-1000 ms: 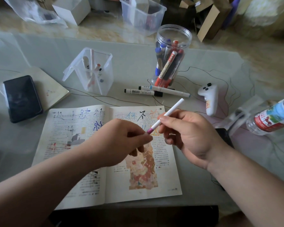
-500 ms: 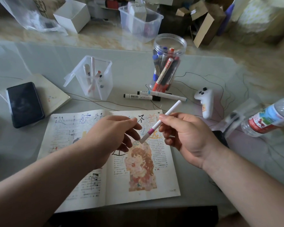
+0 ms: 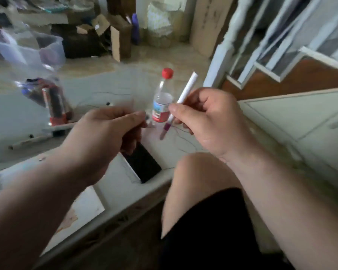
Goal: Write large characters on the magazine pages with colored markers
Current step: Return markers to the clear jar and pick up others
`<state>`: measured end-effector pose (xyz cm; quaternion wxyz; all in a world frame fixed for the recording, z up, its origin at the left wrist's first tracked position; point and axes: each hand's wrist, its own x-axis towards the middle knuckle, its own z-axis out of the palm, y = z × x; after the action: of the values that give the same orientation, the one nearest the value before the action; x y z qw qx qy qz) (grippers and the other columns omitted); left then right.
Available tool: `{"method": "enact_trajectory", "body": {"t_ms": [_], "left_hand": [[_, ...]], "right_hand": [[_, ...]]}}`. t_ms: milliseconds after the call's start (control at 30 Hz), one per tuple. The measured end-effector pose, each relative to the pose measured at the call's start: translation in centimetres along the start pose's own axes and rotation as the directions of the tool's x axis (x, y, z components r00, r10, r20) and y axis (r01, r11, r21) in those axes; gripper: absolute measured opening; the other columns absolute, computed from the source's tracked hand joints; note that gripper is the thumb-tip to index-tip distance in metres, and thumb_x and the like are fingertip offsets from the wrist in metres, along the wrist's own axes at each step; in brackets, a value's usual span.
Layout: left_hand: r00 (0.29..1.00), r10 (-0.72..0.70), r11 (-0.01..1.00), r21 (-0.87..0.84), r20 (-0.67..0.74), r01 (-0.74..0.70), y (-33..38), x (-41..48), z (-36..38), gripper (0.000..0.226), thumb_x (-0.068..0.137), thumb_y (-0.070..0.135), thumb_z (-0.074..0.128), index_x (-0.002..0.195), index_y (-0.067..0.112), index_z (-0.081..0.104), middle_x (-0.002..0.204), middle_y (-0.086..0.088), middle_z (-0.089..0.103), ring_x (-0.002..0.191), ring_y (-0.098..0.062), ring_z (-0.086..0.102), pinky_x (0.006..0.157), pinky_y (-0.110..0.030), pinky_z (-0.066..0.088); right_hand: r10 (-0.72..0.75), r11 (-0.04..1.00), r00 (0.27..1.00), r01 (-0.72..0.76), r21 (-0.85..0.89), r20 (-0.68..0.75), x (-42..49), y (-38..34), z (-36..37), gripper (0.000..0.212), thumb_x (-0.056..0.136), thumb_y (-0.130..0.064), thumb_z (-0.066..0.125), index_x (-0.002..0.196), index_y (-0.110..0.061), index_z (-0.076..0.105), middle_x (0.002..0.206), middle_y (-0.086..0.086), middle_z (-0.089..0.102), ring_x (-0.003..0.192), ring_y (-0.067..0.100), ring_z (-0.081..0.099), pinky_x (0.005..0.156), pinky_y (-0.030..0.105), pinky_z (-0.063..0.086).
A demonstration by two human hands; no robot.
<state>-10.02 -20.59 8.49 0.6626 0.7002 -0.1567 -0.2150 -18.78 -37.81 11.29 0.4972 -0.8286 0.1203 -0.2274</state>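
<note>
1. Marker (image 3: 186, 88): slim white barrel, uncapped, with a magenta collar and a dark tip. It is tilted, rear end toward 1 o'clock and tip toward 7 o'clock, and held in the air above the table (image 3: 10, 112), just right of frame centre.
2. Right hand (image 3: 209, 117): grasps the marker at mid-barrel, thumb and fingers curled round it.
3. Left hand (image 3: 105, 133): at 9 o'clock from the marker tip and apart from it. The fingers are curled with the thumb against the forefinger; motion blur prevents telling whether anything is pinched.
4. Magazine (image 3: 86, 207): only one page corner shows, at 7 o'clock, the rest covered by the left forearm.
5. Surroundings:
- A red-capped bottle (image 3: 163, 98) lies behind the marker, partly hidden by it and the right thumb.
- A dark phone (image 3: 144, 166) lies below the left hand.
- A clear jar of markers (image 3: 53, 102) stands at 10 o'clock, blurred.
- A bare knee (image 3: 199, 182) sits at 5 o'clock, off the table edge.
</note>
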Motion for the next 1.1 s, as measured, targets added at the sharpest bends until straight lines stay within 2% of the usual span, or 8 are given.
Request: {"method": "enact_trajectory", "body": {"t_ms": [67,167,333,400,533,700,833,1100], "left_hand": [[0.990,0.040,0.999,-0.008,0.134,-0.040,0.7,0.4,6.6,0.029,0.097,0.020,0.062,0.071,0.010,0.071,0.061,-0.009,0.059,0.054,-0.021,0.048,0.052,-0.030,0.039],[0.943,0.036,0.999,0.018,0.332,-0.045,-0.5,-0.3,17.0,0.031,0.097,0.020,0.062,0.068,0.012,0.069,0.055,-0.004,0.058,0.047,-0.018,0.047,0.046,-0.026,0.039],[0.766,-0.112,0.974,0.221,0.633,-0.040,-4.1,-6.0,31.1,0.031,0.096,0.029,0.064,0.068,0.020,0.073,0.059,0.000,0.065,0.050,-0.015,0.056,0.056,-0.031,0.045],[0.699,-0.192,0.952,0.302,0.689,-0.037,-4.9,-8.5,34.3,0.030,0.096,0.033,0.064,0.070,0.019,0.072,0.060,0.003,0.067,0.052,-0.012,0.058,0.059,-0.032,0.048],[0.626,-0.259,0.912,0.400,0.735,-0.092,-5.6,-11.3,37.8,0.028,0.096,0.036,0.064,0.074,0.018,0.070,0.058,0.007,0.066,0.050,-0.007,0.058,0.060,-0.026,0.047],[0.619,-0.299,0.900,0.430,0.726,-0.068,-5.6,-11.7,39.0,0.027,0.096,0.035,0.064,0.076,0.018,0.071,0.060,0.006,0.067,0.052,-0.008,0.057,0.060,-0.028,0.049],[0.657,-0.305,0.882,0.464,0.690,-0.077,-5.1,-11.5,38.2,0.027,0.096,0.040,0.063,0.079,0.020,0.071,0.063,0.007,0.069,0.052,-0.003,0.058,0.060,-0.027,0.052],[0.832,-0.176,0.950,0.313,0.526,0.003,-1.7,-9.5,31.6,0.025,0.095,0.035,0.065,0.083,0.015,0.073,0.061,0.004,0.065,0.050,-0.006,0.055,0.050,-0.022,0.046]], "right_hand": [[0.004,0.993,0.990,-0.020,-0.116,-0.138,-3.3,1.1,-6.2,0.017,0.086,-0.020,0.077,0.071,-0.013,0.072,0.059,-0.008,0.069,0.052,0.000,0.059,0.054,0.014,0.041],[0.112,0.936,0.948,-0.201,-0.290,-0.298,-9.7,3.8,-15.2,0.015,0.086,-0.015,0.074,0.071,-0.016,0.072,0.051,-0.017,0.062,0.049,-0.001,0.057,0.049,0.011,0.035],[0.311,0.660,0.807,-0.564,-0.496,-0.503,-21.9,9.9,-25.7,0.028,0.081,-0.038,0.066,0.072,-0.012,0.070,0.060,0.003,0.064,0.053,0.013,0.058,0.048,0.028,0.040],[0.354,0.577,0.749,-0.646,-0.500,-0.560,-25.8,11.6,-27.8,0.028,0.076,-0.040,0.064,0.071,-0.012,0.067,0.063,0.002,0.063,0.058,0.016,0.060,0.053,0.032,0.047],[0.416,0.501,0.668,-0.735,-0.457,-0.617,-30.9,14.1,-29.3,0.015,0.076,-0.019,0.070,0.065,-0.013,0.062,0.059,0.001,0.063,0.058,0.017,0.061,0.057,0.037,0.051],[0.511,0.370,0.601,-0.799,-0.474,-0.615,-33.1,15.7,-30.1,0.012,0.079,-0.036,0.069,0.074,-0.026,0.065,0.070,-0.009,0.066,0.070,0.011,0.063,0.063,0.032,0.053],[0.467,0.430,0.609,-0.790,-0.436,-0.642,-32.2,16.4,-30.0,0.014,0.076,-0.041,0.071,0.078,-0.028,0.066,0.068,-0.011,0.063,0.067,0.008,0.061,0.062,0.030,0.049],[0.334,0.744,0.838,-0.516,-0.426,-0.431,-19.6,13.1,-23.6,0.030,0.075,-0.058,0.069,0.071,-0.030,0.061,0.061,-0.010,0.061,0.055,0.007,0.058,0.050,0.030,0.045]]}}
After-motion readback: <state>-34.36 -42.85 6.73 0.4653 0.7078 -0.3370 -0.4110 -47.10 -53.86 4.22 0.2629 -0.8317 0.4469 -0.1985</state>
